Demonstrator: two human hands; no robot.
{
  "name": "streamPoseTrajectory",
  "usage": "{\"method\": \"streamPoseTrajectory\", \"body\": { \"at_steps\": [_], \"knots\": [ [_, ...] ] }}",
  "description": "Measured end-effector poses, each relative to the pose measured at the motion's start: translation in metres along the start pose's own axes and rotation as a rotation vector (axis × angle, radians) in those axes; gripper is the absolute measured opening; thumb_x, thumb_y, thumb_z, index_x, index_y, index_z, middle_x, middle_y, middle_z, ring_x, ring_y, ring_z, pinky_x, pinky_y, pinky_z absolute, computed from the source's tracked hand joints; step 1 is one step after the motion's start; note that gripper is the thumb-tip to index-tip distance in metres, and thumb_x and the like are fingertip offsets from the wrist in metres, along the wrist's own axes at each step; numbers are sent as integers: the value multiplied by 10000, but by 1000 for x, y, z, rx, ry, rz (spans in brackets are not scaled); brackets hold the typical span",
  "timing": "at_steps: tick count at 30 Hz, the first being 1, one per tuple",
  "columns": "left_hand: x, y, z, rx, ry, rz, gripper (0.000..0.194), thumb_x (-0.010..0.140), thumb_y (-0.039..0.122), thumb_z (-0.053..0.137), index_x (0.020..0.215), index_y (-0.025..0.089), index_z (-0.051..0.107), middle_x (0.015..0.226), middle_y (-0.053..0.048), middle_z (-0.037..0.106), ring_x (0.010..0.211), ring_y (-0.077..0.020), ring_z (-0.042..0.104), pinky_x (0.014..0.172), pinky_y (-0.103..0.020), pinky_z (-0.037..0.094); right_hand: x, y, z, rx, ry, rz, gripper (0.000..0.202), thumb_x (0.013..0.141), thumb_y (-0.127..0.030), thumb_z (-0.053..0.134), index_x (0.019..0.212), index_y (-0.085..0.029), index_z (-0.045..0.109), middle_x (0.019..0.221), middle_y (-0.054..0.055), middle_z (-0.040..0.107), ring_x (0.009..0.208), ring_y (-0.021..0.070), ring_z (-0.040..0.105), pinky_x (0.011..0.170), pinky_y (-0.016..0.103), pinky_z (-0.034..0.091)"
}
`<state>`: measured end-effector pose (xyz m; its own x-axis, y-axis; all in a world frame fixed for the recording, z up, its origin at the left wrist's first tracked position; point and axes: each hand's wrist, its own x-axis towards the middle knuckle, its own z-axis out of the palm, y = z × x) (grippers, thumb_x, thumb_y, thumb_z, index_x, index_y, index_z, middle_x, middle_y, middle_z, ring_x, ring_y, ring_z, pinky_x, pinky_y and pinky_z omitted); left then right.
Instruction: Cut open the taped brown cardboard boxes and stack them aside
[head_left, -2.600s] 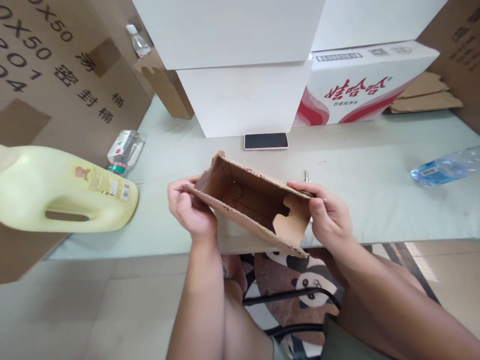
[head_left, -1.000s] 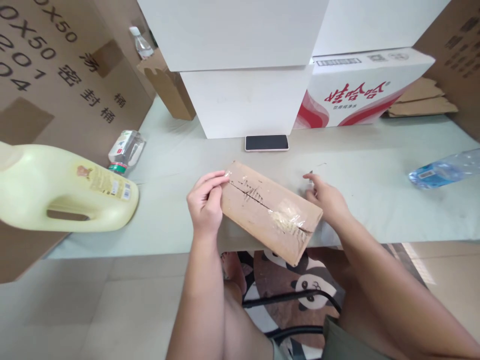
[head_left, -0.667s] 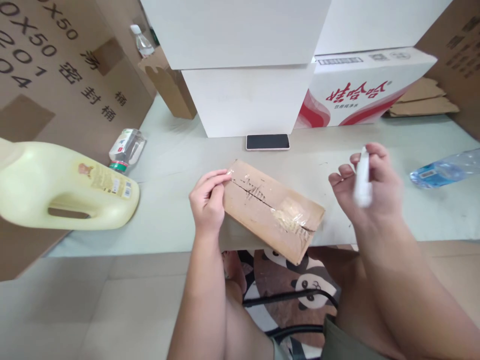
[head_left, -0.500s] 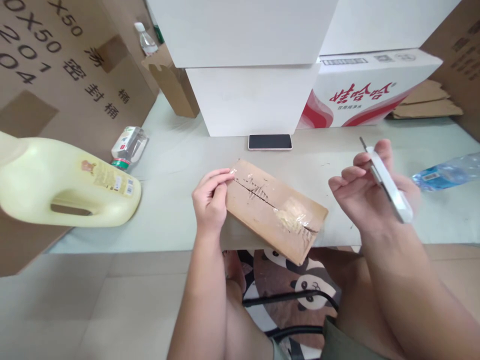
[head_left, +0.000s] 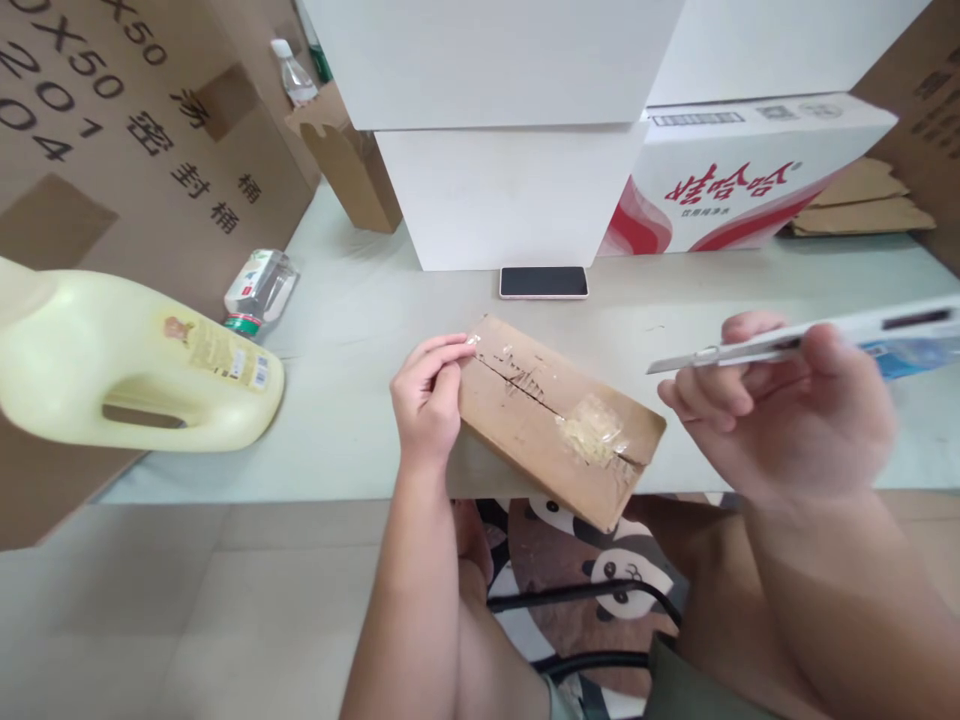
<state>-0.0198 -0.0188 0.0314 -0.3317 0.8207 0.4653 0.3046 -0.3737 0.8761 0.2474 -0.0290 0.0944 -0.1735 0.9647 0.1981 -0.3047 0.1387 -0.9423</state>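
– Brown cardboard box [head_left: 525,430], head view: where, and how held?
– Over the table's near edge [head_left: 352,400]; left hand [head_left: 427,400] pinches its left end. Right hand [head_left: 817,430] grips a knife [head_left: 862,328], blade out.
– Handling?
– Probably light, stiff-walled, weak along the split seam; best held by the side walls, clear of the blade

Jug [head_left: 142,350] left of carton [head_left: 544,415], knife [head_left: 862,325] right; phone [head_left: 544,282] behind carton, before stacked boxes [head_left: 510,200].
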Motion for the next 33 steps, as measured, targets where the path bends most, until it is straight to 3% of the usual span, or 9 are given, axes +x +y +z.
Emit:
{"method": "streamPoseTrajectory", "body": {
  "at_steps": [3,6,13,18,23,28,33],
  "knots": [
    [0,1,0,4,2,3,308,818,83,549,834,254,805,1006,-13,771,996,-174,701,912,-336,558,-5,7,8,-103,-4,-79,271,923,-553,595,920,-332,754,513,-35,384,458,122,326,475,288,288],
    [1,1,0,5,7,10,304,812,85,552,833,253,804,1002,-13,771,996,-176,701,921,-342,556,-13,14,9,-295,23,-138,308,944,-523,589,918,-281,778,658,21,572,570,149,480,499,300,370],
    [0,0,0,17,7,-8,291,817,97,551,826,252,797,1003,-17,770,1006,-189,698,931,-367,556,-18,11,14,-597,-89,-106,147,922,-353,672,1003,-295,780,847,37,747,686,184,670,536,301,501],
    [0,0,0,8,8,-6,286,819,98,557,816,254,796,998,-18,768,1006,-188,697,924,-362,558,-13,15,26,-780,-339,-273,228,962,-301,564,1116,-261,728,926,52,785,721,192,720,597,318,535],
    [0,0,1,11,14,-7,284,820,94,560,811,256,794,989,-16,768,996,-186,697,915,-360,560,-14,21,30,-962,-356,-376,243,967,-307,552,1151,-222,685,940,62,790,714,180,719,647,324,524],
    [0,0,1,5,15,0,291,823,87,557,814,257,793,986,-14,768,994,-181,697,910,-349,559,-11,18,28,-973,-399,-347,262,982,-335,529,1162,-205,669,905,62,779,735,180,721,664,316,523],
    [0,-1,0,17,17,0,284,819,90,563,811,256,792,991,-17,768,996,-183,699,914,-350,559,-11,18,30,-1043,-440,-382,312,987,-368,523,1215,-197,650,1027,90,776,792,193,719,671,324,508]
  ]
}}
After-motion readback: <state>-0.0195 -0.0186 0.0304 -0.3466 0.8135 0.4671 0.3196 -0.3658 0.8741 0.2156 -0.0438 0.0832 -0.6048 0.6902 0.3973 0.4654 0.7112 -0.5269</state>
